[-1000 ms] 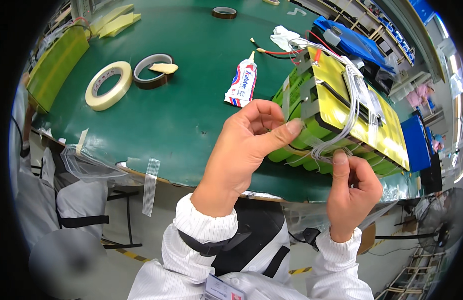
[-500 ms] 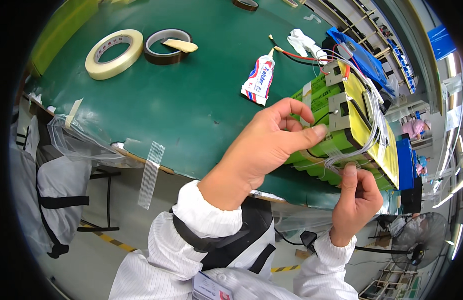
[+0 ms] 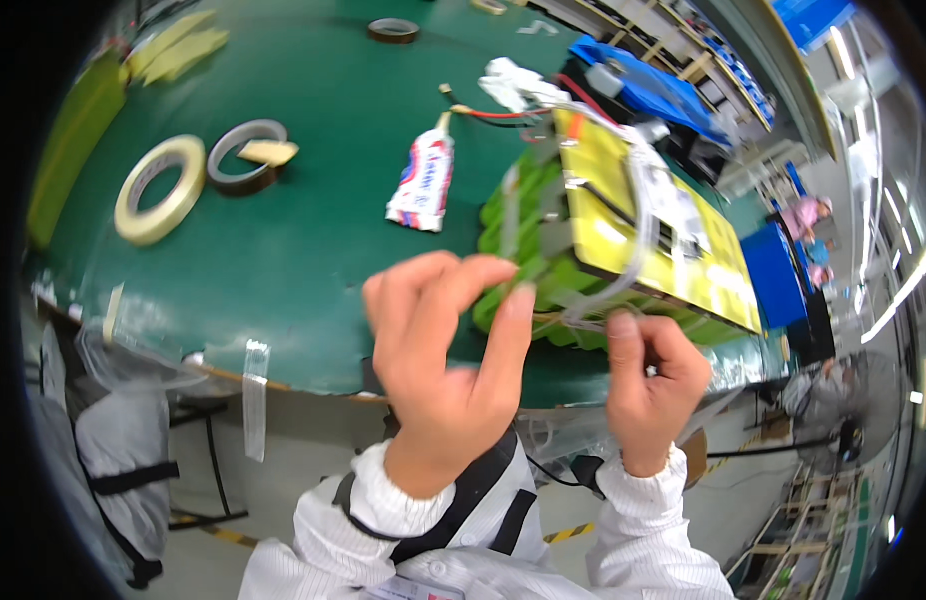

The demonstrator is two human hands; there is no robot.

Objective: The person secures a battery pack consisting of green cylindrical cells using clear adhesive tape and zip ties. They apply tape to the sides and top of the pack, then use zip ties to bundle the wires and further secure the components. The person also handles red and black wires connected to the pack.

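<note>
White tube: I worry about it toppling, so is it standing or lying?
Lying: the tube rests flat on the green table, its nozzle toward the far side. Whether it is capped, I cannot tell.

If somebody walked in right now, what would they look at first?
Probably the bright green-and-yellow block with pale wires, on the green table near the left hand and right hand. Next, perhaps the red, white and blue tube left of the block, then the cream tape roll farther left, beside a brown roll.

Green battery pack (image 3: 605,238) — yellow-topped, wired
</note>
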